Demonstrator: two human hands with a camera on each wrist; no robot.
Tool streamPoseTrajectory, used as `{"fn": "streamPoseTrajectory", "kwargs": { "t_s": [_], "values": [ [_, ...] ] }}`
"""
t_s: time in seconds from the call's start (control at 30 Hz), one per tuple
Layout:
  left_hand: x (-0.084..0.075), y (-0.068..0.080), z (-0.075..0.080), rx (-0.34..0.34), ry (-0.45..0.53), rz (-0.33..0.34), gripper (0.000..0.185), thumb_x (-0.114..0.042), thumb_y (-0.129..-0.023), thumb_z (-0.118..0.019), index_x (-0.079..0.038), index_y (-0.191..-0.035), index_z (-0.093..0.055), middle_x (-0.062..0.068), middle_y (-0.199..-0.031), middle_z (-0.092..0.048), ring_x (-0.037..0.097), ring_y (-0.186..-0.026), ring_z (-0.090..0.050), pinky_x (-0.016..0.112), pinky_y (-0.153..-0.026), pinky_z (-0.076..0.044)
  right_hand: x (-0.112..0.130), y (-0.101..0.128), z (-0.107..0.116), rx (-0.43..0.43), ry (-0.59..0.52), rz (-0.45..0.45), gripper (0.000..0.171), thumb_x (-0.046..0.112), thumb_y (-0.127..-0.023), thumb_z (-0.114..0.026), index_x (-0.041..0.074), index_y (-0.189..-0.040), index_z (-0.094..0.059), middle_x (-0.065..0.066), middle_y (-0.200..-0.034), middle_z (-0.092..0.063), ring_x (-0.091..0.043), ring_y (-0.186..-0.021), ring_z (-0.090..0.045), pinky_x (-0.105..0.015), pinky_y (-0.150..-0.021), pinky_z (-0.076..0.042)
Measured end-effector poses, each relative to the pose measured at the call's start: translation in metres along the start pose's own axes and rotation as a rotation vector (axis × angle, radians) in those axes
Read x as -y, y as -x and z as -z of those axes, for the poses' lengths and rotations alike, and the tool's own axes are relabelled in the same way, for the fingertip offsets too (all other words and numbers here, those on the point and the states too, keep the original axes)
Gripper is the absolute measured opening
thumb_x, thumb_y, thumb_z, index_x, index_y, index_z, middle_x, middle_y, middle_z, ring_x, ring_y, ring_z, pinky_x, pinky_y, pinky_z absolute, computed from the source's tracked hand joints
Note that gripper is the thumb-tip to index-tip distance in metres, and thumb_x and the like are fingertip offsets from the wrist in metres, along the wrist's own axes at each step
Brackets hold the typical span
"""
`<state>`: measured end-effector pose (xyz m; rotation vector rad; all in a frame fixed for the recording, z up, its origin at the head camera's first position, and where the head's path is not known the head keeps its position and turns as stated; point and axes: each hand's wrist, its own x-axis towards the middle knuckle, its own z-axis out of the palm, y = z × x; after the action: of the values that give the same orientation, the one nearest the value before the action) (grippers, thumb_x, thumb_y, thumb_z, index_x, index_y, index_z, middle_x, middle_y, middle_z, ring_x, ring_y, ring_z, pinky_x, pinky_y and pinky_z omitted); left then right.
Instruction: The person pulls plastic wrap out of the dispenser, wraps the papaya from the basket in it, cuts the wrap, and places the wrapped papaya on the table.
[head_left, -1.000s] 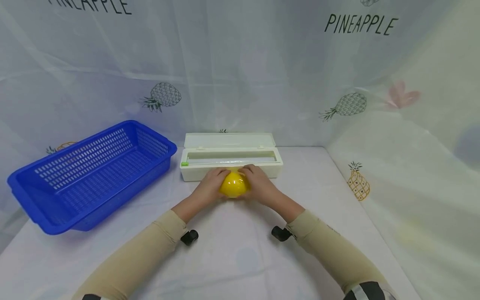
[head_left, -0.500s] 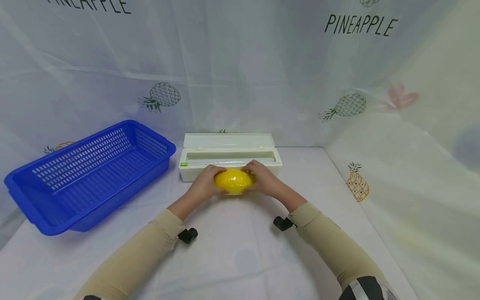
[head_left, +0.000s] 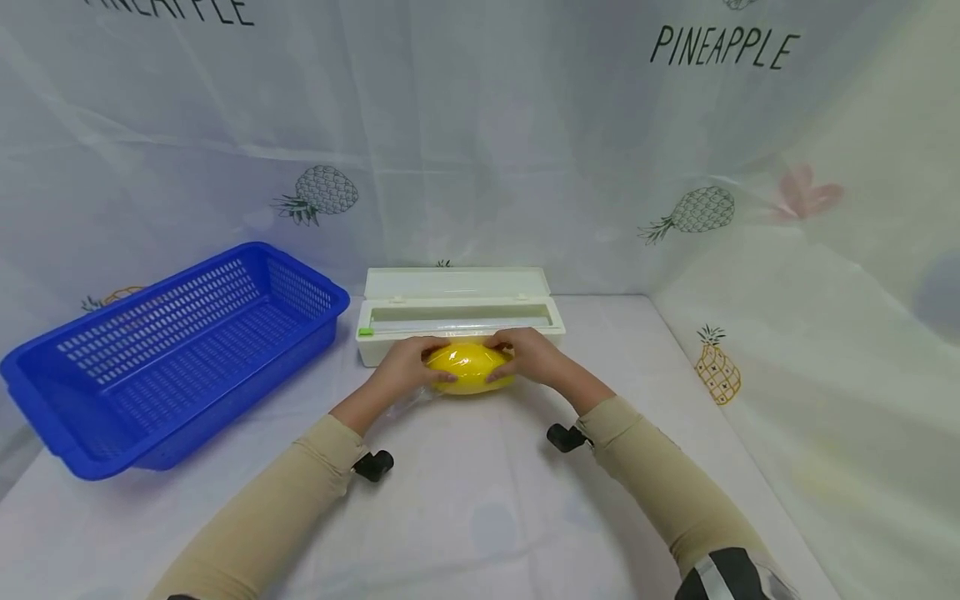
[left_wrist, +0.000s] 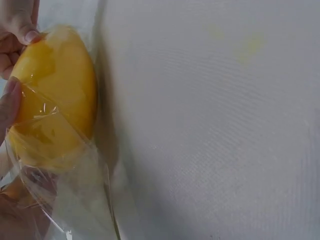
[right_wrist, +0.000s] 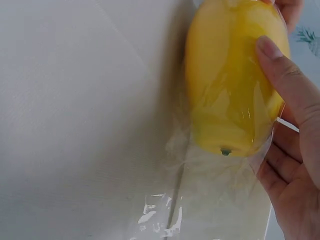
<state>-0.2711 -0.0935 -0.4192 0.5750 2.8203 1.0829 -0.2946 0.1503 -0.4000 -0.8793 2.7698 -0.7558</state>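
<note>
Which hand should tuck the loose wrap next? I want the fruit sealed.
Probably the left hand: the loose cling film trails beside it, while the right hand steadies the yellow fruit.

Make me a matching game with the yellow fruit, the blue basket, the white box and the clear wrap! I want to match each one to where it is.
Things:
1. yellow fruit
2. blue basket
3. white box
4. clear wrap

Places:
A. far left on the table
B. just behind the hands, lid open
C. held between the left hand and right hand
D. clinging around the fruit, loose ends spilling out

Pairs: 1-C, 2-A, 3-B, 4-D
</note>
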Motion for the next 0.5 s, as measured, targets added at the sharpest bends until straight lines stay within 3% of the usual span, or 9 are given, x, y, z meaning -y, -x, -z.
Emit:
{"fn": "streamPoseTrajectory", "kwargs": {
  "t_s": [0.23,0.5],
  "values": [
    [0.002,-0.001,0.001,0.023,0.008,-0.017,0.064,-0.029,-0.078,-0.083,-0.01,-0.135,-0.059,0.01,-0.134,-0.058,0.031,-0.125,-0.051,0.044,-0.107,-0.038,-0.002,0.001,-0.002,0.012,-0.008,0.017,0.056,0.028,-0.077,-0.083,0.004,-0.124,-0.065,-0.007,-0.121,-0.065,-0.022,-0.111,-0.058,-0.037,-0.101,-0.044],
    [0.001,0.0,0.001,0.04,0.015,-0.038,0.061,-0.027,-0.079,-0.083,-0.015,-0.134,-0.06,0.007,-0.135,-0.058,0.031,-0.128,-0.048,0.045,-0.109,-0.035,-0.021,0.013,-0.018,-0.077,-0.219,0.049,0.063,0.024,-0.079,-0.083,0.007,-0.134,-0.059,-0.006,-0.132,-0.06,-0.022,-0.119,-0.055,-0.037,-0.102,-0.044]
  ]
}}
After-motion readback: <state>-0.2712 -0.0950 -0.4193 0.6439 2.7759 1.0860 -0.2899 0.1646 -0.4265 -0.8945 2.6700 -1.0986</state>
